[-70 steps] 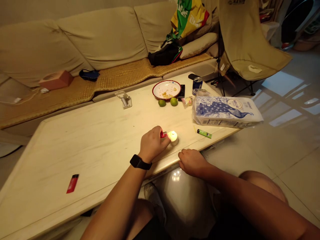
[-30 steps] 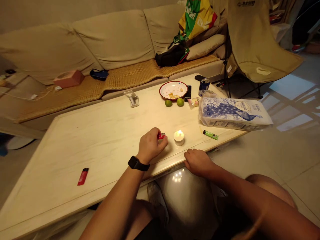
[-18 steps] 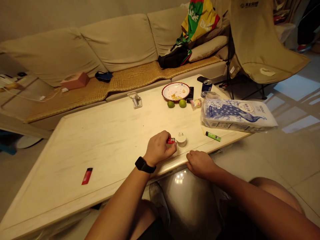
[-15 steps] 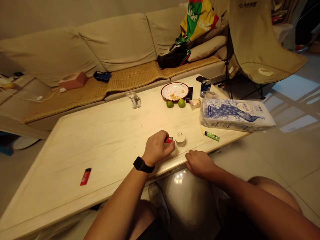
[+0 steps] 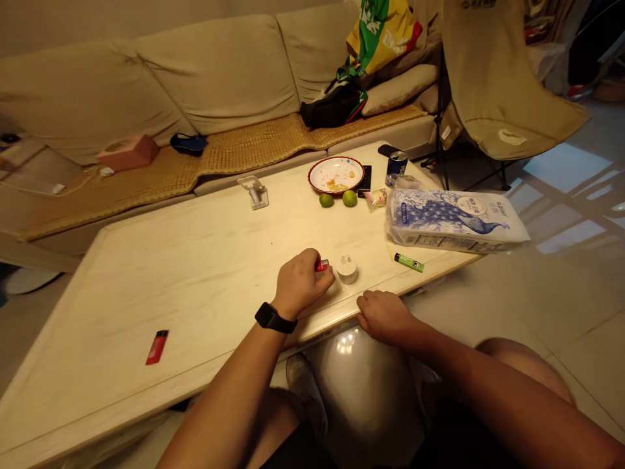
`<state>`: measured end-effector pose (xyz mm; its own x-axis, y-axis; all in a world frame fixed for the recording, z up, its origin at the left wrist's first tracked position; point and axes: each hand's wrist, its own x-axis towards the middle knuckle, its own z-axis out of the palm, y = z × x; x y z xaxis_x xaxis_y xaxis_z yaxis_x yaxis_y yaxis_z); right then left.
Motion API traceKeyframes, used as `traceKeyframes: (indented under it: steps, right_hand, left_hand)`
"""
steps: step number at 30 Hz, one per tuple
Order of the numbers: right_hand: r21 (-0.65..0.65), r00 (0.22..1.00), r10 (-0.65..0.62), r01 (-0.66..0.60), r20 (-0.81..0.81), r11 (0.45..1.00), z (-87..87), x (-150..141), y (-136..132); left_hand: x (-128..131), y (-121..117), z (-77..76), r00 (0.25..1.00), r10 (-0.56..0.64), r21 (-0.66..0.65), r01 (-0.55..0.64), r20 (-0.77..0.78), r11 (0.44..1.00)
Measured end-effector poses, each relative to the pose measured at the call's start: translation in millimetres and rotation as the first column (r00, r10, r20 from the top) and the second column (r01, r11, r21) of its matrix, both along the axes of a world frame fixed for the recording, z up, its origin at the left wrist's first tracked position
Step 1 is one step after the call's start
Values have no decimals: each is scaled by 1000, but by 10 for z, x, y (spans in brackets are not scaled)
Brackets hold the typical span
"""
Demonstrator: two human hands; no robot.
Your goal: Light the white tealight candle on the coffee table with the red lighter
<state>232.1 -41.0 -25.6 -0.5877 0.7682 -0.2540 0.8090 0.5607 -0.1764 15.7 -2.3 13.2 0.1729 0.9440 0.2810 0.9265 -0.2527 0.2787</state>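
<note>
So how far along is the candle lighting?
Nothing looks finished: the tealight candle shows no flame. In hand: the left hand grips a red lighter right beside it, while the right hand rests on the table edge. Left: a flame on it; the green lighter and other red lighter lie apart.

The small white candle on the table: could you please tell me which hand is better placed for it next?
Left, I think: the left hand holds the red lighter beside the small white candle, while the right hand rests, seemingly empty, on the table edge.
</note>
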Motion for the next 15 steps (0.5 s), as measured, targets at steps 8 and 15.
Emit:
traceKeyframes:
  steps: [8, 15]
  right_hand:
    - [-21, 1000, -4, 4, 14, 1000, 26, -6, 4]
    - [2, 1000, 3, -3, -9, 1000, -3, 5, -6]
  left_hand:
    - [231, 75, 10, 993, 2, -24, -4, -119, 1000]
    - [346, 137, -15, 986, -31, -35, 26, -166, 999]
